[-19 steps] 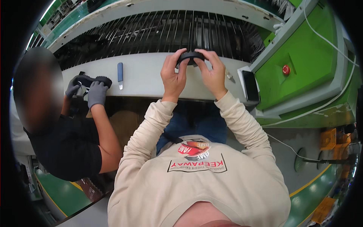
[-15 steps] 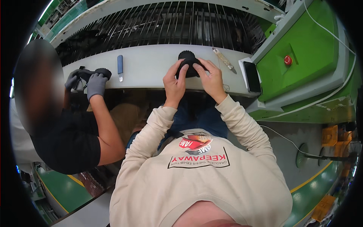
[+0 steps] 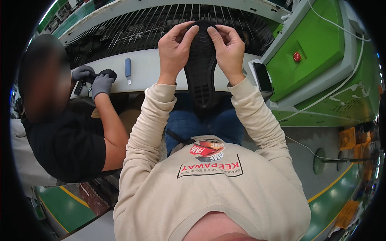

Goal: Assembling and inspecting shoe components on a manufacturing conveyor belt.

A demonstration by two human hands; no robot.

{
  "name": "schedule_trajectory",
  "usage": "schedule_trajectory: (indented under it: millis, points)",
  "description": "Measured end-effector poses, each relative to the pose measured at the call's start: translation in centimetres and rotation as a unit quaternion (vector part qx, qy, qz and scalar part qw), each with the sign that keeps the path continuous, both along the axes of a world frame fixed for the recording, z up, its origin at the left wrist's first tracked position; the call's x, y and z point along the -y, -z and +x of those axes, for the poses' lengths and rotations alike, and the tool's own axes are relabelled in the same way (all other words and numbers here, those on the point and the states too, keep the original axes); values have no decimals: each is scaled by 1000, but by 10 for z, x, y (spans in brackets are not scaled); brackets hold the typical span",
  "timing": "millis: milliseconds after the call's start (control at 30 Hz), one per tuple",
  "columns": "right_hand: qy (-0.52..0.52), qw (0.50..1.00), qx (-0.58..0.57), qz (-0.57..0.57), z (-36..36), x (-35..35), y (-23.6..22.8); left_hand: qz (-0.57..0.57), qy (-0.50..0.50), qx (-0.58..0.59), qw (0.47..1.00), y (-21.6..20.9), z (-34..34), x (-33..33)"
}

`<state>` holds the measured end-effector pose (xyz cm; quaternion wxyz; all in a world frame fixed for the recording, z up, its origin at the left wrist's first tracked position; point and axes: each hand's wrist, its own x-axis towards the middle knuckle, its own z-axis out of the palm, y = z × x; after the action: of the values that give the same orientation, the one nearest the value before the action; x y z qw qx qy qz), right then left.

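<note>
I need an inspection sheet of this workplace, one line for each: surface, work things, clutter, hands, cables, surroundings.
Surface: pale bench in front of a dark slatted conveyor.
Work things: black shoe sole, tread up, held upright over the bench edge.
Clutter: blue-handled tool and dark flat device on the bench.
Hands: left hand and right hand both grip the sole's top end, thumbs on the tread.
Cables: white cables run over the green machine.
Surroundings: co-worker's gloved hands hold another dark part; yellow crates on the floor.
</note>
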<state>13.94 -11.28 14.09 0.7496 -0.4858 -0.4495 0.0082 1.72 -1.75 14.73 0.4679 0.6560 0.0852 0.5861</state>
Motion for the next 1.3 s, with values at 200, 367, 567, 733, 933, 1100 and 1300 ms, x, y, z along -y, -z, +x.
schedule_trajectory:
  millis: [200, 367, 567, 733, 933, 1100, 1300]
  points:
    - [-116, 985, -125, -38, 26, -5, 10, -149, 115, -1, 982, 6, 10, -10]
    - [-217, 933, -282, -44, 47, -24, 30, -200, 134, 6, 971, 32, 37, -33]
    - [17, 964, -18, -266, 133, -69, 72, -187, 63, -140, 970, 93, 65, -118]
    - [330, 696, 132, -623, 274, -93, 119, -267, 65, -176, 945, 153, 67, -174]
    - [292, 643, 170, -687, 364, -96, 195, -293, 61, -146, 943, 165, 80, -171]
    - [378, 632, 248, -630, 409, -91, 225, -291, 67, -136, 945, 172, 91, -175]
    - [181, 837, -99, -507, 360, -86, 149, -321, 45, -160, 932, 174, 76, -175]
